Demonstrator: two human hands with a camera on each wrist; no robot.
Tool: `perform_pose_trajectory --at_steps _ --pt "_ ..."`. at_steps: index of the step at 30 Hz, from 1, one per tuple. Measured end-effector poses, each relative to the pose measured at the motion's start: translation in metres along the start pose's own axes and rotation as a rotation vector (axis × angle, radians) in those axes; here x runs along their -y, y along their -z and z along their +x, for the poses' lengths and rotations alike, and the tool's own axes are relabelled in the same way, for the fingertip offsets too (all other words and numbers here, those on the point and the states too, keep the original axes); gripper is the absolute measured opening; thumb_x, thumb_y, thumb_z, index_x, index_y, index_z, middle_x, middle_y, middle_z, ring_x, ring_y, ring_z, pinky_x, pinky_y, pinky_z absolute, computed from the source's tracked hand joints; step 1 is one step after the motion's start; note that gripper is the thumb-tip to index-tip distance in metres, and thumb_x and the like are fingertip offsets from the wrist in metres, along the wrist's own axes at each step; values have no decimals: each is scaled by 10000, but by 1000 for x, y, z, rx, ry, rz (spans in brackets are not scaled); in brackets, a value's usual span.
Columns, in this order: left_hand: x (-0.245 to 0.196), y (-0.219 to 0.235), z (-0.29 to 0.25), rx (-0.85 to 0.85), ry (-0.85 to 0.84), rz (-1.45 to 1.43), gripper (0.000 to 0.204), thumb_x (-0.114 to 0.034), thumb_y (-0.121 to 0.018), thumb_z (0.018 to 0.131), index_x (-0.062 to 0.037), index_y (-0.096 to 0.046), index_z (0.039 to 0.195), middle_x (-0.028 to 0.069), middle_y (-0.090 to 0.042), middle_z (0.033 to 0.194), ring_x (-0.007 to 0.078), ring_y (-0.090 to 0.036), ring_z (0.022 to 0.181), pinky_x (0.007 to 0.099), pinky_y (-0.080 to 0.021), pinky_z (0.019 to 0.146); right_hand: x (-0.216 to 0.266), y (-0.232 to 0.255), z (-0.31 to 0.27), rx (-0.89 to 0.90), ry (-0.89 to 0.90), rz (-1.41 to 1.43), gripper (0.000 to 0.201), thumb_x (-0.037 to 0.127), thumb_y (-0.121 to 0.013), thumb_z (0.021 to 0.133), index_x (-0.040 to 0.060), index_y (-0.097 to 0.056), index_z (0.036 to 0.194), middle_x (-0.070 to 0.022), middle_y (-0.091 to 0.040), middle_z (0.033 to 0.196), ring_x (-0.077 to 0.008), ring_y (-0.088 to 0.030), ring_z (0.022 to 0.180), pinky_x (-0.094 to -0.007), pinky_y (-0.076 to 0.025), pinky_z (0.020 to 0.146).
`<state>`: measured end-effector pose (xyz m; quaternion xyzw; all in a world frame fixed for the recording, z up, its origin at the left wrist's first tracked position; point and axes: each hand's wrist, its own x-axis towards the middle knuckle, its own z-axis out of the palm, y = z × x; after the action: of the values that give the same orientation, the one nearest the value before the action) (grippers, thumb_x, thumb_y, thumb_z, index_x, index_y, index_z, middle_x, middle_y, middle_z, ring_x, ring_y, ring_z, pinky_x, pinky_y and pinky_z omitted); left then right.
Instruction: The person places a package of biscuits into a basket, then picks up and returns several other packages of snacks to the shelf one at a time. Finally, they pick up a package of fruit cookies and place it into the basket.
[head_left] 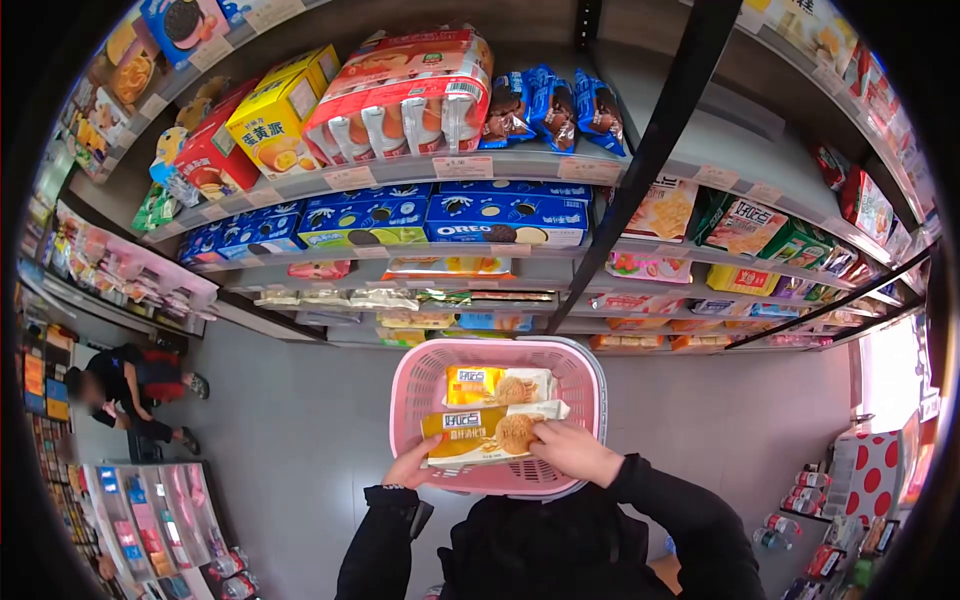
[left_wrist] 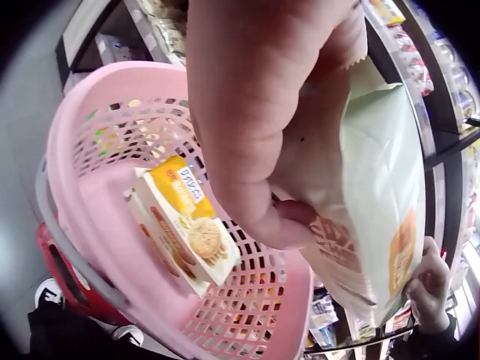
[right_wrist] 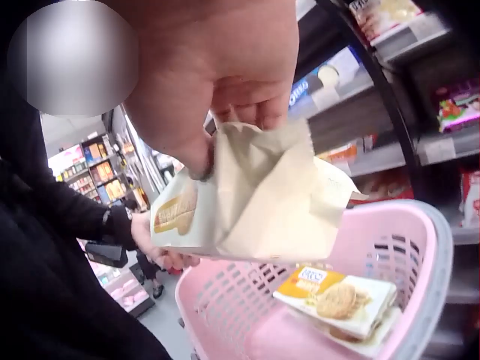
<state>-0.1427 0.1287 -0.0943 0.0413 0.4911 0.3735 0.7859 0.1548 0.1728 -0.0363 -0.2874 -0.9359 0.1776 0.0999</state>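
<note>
A yellow-brown and white biscuit pack [head_left: 480, 436] is held level above a pink basket [head_left: 405, 385]. My left hand [head_left: 408, 466] grips its left end; my right hand [head_left: 577, 452] pinches its right end. In the left wrist view my left hand [left_wrist: 262, 112] has its thumb and fingers round the pack [left_wrist: 382, 195]. The right wrist view has my right hand [right_wrist: 217, 75] pinching the crimped wrapper end [right_wrist: 277, 195]. Inside the basket lies a yellow and white biscuit pack [head_left: 500, 386], with another pack beneath it in the right wrist view.
Shelves of snacks stand beyond the basket, with blue Oreo boxes [head_left: 506, 218] and a large red multipack [head_left: 405, 95]. A person [head_left: 135, 390] sits at the left. A low display rack [head_left: 150, 515] is at the lower left, and bottles [head_left: 783, 530] stand at the lower right.
</note>
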Motion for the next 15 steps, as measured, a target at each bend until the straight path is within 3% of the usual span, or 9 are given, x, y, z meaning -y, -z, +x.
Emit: perform_pose_trajectory --at_steps 4,5,8,10,12,14,15 --pt "-14 -1 43 5 -135 55 436 -134 -584 821 51 -402 1171 135 -504 1129 216 -504 1053 329 -431 880 -23 -36 21 54 -76 -127 103 130 -520 686 71 -585 739 -63 -493 868 -211 -533 842 -314 -466 697" --pt "-19 11 65 30 -61 89 396 -117 -584 817 36 -433 1151 118 -524 1100 208 -509 1044 330 -439 866 -29 -41 26 45 -75 -152 111 129 -524 681 76 -605 736 -57 -503 840 -210 -543 820 -311 -471 665" --pt "-29 13 98 45 -97 131 366 -102 -582 812 11 -461 1138 103 -534 1084 206 -512 1038 337 -435 870 -46 -58 39 166 -194 -229 113 121 -511 706 77 -581 783 -68 -506 910 -212 -547 866 -324 -482 655" --pt "-30 11 113 30 -106 139 359 -95 -565 811 -1 -465 1143 97 -533 1088 209 -518 1020 340 -431 864 -56 -72 43 98 -213 -251 109 120 -526 695 80 -615 745 -65 -522 843 -207 -566 773 -313 -475 593" --pt "-28 21 137 -120 7 0 371 -52 -532 805 1 -447 1162 115 -510 1133 237 -506 1043 358 -406 906 -65 -91 48 190 -355 -332 118 119 -519 710 78 -620 756 -76 -536 868 -214 -577 767 -325 -476 568" --pt "-18 34 157 -129 12 78 405 -36 -504 795 0 -428 1191 119 -499 1142 249 -497 1049 376 -406 896 -71 -111 49 162 -395 -340 124 122 -515 715 76 -620 763 -83 -540 874 -217 -580 761 -326 -477 562" --pt "-11 43 168 -60 -69 159 401 -34 -497 795 8 -430 1188 118 -506 1135 244 -507 1033 362 -408 888 -72 -119 45 142 -419 -345 130 124 -512 720 75 -621 771 -90 -545 880 -221 -584 755 -328 -479 555"
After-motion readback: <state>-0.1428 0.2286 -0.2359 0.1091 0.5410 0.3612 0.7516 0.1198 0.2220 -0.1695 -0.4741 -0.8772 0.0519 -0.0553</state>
